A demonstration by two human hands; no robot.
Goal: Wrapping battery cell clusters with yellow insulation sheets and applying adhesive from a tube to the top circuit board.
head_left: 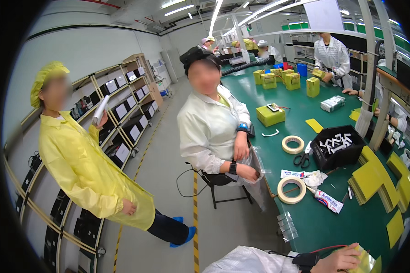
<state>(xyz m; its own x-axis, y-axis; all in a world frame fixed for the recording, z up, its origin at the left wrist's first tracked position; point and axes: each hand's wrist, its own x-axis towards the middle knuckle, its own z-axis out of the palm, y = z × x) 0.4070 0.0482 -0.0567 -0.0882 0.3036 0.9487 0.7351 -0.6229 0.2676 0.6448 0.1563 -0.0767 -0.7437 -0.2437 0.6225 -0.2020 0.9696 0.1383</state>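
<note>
My left hand (339, 260) reaches in at the bottom right from a white sleeve, with a black band at the wrist. Its fingers are closed on the edge of a yellow-wrapped battery pack (365, 263), which the frame's rim partly cuts off. A red wire runs beside the hand. My right hand is out of view. Above my left hand on the green table (319, 227) lie a white glue tube (328, 201) and a masking tape roll (291, 190). Clear plastic pieces (287, 226) stick to the table's near edge.
Stacked yellow boards (372, 179), a black bin (339, 146) of white pieces, scissors (302, 159) and yellow packs (271, 115) occupy the table. A seated person (214, 118) in white and a standing person (84, 159) in yellow are beside it. Shelves (118, 109) line the left.
</note>
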